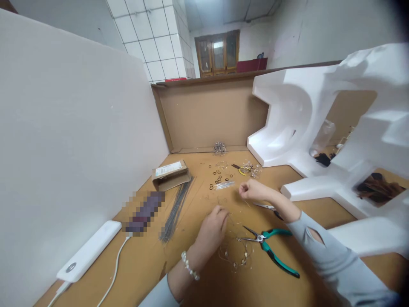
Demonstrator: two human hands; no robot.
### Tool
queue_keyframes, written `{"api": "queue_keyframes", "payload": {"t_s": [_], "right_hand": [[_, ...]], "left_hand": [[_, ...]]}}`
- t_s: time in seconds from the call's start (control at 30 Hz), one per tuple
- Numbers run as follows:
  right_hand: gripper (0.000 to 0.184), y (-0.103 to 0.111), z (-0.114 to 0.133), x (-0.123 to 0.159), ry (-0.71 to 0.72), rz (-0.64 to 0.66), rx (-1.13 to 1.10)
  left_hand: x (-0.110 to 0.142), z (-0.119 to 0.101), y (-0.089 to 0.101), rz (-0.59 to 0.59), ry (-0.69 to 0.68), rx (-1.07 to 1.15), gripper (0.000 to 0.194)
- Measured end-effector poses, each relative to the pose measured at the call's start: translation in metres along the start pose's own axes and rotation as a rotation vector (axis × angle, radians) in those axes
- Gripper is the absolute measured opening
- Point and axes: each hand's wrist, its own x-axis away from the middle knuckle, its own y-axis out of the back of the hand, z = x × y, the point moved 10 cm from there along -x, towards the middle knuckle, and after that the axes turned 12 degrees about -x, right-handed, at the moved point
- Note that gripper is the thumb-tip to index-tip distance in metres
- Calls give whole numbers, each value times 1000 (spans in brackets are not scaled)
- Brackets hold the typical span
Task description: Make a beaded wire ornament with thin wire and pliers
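Note:
My left hand [212, 228], a beaded bracelet [188, 265] on its wrist, is closed with fingertips pinched together low over the table. A faint thin strand shows near those fingertips; what they hold is too fine to make out. Further right and farther off, my right hand [251, 189] is curled closed, its contents hidden. Between me and the hands lies a loose loop of fine wire with small beads [245, 255]. Its edge meets the tips of green-handled long-nose pliers [260, 238], which lie spread. Scissors [266, 207] lie partly under my right forearm.
Behind the hands are dark rings [219, 179], clear thin sticks [225, 185], yellow-handled pliers [241, 169] and a metallic tangle [220, 148]. Left are grey wires [177, 209], a small open carton [172, 183] and a white power bank [89, 251]. White foam [297, 115] stands right.

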Motion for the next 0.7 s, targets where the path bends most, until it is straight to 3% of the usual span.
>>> {"api": "queue_keyframes", "payload": {"t_s": [0.1,0.17,0.27,0.4,0.47,0.7], "right_hand": [[20,-9,8,24,19,-50,-125],[19,-12,9,33,26,-92,-173],[19,-9,8,41,46,-150,-191],[22,0,7,46,70,-183,-117],[24,1,7,47,74,-169,-53],[30,0,14,50,26,-89,183]], "left_hand": [[-19,-30,11,-40,-129,-101,29],[-30,-46,3,16,-187,-197,30],[-43,-55,-14,87,-163,-324,27],[-55,-61,-27,86,-174,-360,34],[-58,-61,-35,141,-210,-379,31],[-60,-39,-46,162,-158,-277,26]]}}
